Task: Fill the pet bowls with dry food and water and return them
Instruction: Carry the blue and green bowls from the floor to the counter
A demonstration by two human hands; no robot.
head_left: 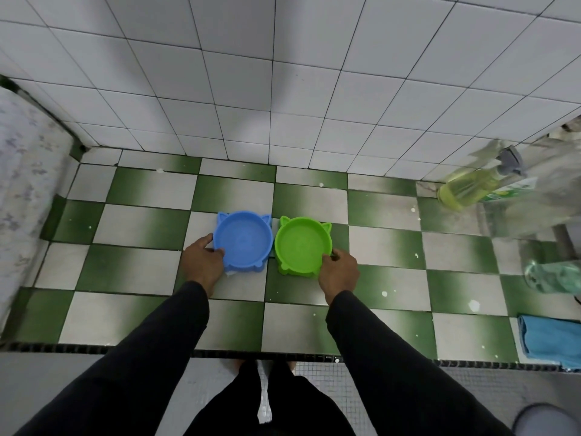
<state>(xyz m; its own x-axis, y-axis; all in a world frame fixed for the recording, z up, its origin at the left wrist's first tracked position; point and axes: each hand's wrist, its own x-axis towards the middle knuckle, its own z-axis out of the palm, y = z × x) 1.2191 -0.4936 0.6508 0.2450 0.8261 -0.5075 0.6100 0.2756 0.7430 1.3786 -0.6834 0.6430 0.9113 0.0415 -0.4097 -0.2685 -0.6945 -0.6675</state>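
Green-and-white checkered tiles cover the bench [147,221], backed by a white tiled wall [283,73]. Two cat-eared pet bowls sit side by side near its middle, both empty: the blue bowl [243,240] on the left, the green bowl [302,245] just beside it. The left hand [203,259] grips the blue bowl's near left rim, fingers curled over it; the right hand [339,272] pinches the green bowl's near right rim. At the far right stand a spray bottle [471,187] (yellow liquid inside) and a folded blue cloth [550,341].
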